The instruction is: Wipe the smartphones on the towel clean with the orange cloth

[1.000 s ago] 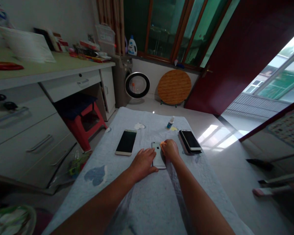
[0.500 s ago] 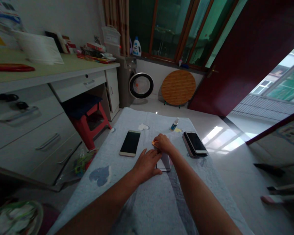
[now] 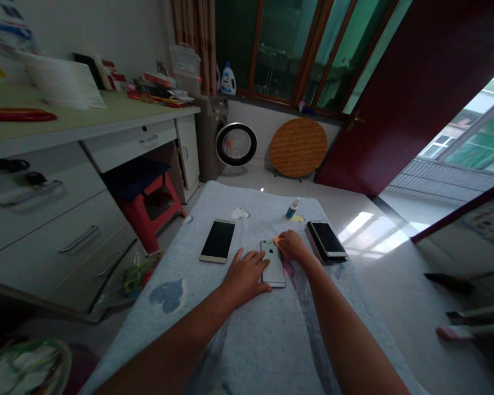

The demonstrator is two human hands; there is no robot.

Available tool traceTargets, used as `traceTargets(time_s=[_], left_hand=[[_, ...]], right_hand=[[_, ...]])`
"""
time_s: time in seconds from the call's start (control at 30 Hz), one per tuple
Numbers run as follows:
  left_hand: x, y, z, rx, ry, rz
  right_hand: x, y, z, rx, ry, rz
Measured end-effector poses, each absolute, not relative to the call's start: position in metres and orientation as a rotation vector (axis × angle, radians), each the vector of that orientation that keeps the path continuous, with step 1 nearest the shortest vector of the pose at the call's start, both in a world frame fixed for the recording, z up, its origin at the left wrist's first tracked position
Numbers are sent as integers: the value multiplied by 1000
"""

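Note:
A silver-grey phone [image 3: 275,270] lies back side up on the cloth-covered table [image 3: 255,340], its apple logo showing. My left hand [image 3: 247,273] rests with fingers spread along the phone's left edge, fingertips and thumb on it. At the phone's top right corner, my right hand [image 3: 293,246] pinches a small orange cloth [image 3: 277,241]; most of the cloth is hidden by the fingers. To the left lies a gold-rimmed phone [image 3: 218,241], dark screen up. A white phone [image 3: 329,239] sits on a darker flat device at the right.
Behind my hands a small spray bottle [image 3: 291,209] stands near the table's far edge. A red stool [image 3: 154,219] is tucked by the desk [image 3: 127,131] on the left. Farther back are a washing machine with its door [image 3: 236,144] ajar and a round wooden tabletop [image 3: 298,147].
My right hand has moved right with the orange cloth, from the phone's top left to its top right corner, uncovering the logo. My left hand has stayed in place.

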State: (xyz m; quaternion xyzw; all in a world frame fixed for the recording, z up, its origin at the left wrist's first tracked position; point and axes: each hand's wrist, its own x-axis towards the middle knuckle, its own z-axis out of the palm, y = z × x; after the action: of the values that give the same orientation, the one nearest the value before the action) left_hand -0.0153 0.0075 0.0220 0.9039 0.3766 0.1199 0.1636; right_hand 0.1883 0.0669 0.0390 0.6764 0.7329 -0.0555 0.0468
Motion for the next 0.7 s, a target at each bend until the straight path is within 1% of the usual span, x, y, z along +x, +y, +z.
traceTargets(time_s=[0.17,0.4,0.53,0.7], left_hand=[[-15,7,20,2555,1102,353],[-13,7,18,2564,1100,349],[-13,6,19,2571,1099,361],[-13,6,17,2585,1105,356]], right_hand=[[184,45,35,2125,2195,-130],[169,-11,36,2160,2251,-94],[163,-42,34,2229,2258,-172],[158,-71,34,2459,2191,-333]])
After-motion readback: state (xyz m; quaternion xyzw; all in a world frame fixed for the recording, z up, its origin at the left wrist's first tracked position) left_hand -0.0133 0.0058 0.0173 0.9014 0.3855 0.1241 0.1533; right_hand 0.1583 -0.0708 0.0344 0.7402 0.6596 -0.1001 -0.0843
